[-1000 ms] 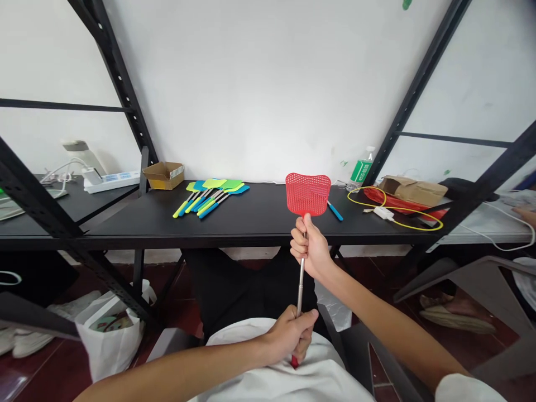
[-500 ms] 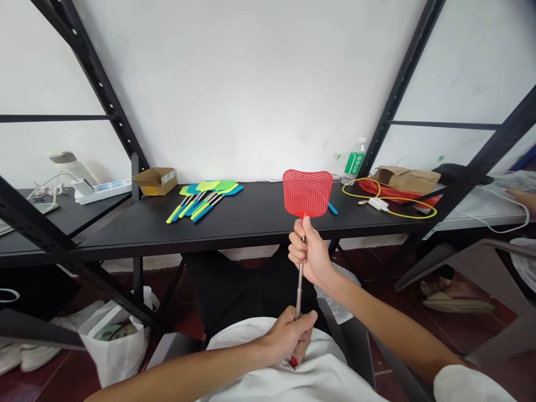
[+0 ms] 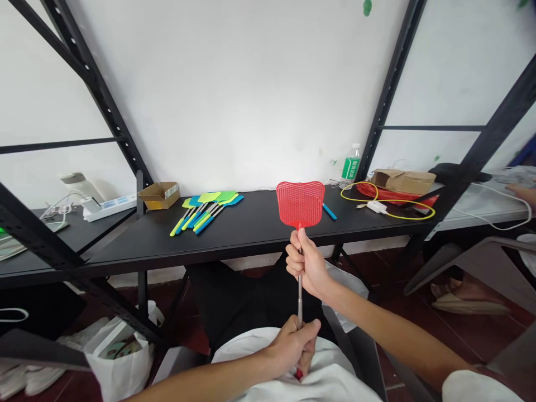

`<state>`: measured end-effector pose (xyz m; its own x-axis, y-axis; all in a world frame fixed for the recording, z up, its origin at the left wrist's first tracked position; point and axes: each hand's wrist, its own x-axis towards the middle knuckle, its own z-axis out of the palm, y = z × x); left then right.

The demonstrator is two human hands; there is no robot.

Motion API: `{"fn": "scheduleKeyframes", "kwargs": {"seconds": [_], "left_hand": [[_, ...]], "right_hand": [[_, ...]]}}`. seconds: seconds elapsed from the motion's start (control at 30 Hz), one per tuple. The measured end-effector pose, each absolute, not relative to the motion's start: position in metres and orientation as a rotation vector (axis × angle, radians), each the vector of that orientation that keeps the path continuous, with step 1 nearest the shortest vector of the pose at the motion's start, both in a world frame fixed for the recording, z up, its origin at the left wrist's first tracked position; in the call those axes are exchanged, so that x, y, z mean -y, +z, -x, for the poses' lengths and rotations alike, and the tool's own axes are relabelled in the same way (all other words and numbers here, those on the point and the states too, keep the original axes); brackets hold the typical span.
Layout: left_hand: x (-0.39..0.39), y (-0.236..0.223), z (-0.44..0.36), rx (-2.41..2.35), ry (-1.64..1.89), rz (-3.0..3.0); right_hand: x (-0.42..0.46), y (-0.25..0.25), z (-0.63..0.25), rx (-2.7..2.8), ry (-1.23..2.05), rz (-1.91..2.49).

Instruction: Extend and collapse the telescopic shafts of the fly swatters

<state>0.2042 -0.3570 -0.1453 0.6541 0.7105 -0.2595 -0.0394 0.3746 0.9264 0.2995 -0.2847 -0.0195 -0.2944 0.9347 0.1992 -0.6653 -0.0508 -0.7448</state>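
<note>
A red fly swatter (image 3: 300, 204) with a perforated head and a metal telescopic rod stands upright in front of me, its head seen against the desk. My right hand (image 3: 307, 262) is closed round the rod just under the head. Lower down, near my lap, my left hand (image 3: 296, 345) wraps the handle, and only a bit of its red end shows below the fingers. A pile of green and blue fly swatters (image 3: 206, 211) lies on the desk to the left. Behind the red head a blue handle (image 3: 329, 211) sticks out, the rest of it hidden.
On the black desk (image 3: 251, 240) are an open cardboard box (image 3: 159, 195), a water bottle (image 3: 350, 166) and a yellow cable (image 3: 404, 216) by a red bag. A power strip (image 3: 111, 207) lies left. Black metal posts frame the desk. Another person's hand (image 3: 521, 192) shows far right.
My view has tilted and shifted slightly, so the desk sits a little lower in the picture. Both hands keep their hold on the red fly swatter, whose head shows slightly further left.
</note>
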Motion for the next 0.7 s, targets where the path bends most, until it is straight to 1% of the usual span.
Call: {"fn": "scheduleKeyframes", "kwargs": {"seconds": [0.5, 0.7], "left_hand": [[0.353, -0.145, -0.203, -0.737, 0.496, -1.115], [0.346, -0.133, -0.196, -0.599, 0.352, -1.189]], "right_hand": [[0.287, -0.018, -0.306, 0.929, 1.660, 0.382], [0.296, -0.014, -0.311, 0.954, 1.632, 0.360]]}}
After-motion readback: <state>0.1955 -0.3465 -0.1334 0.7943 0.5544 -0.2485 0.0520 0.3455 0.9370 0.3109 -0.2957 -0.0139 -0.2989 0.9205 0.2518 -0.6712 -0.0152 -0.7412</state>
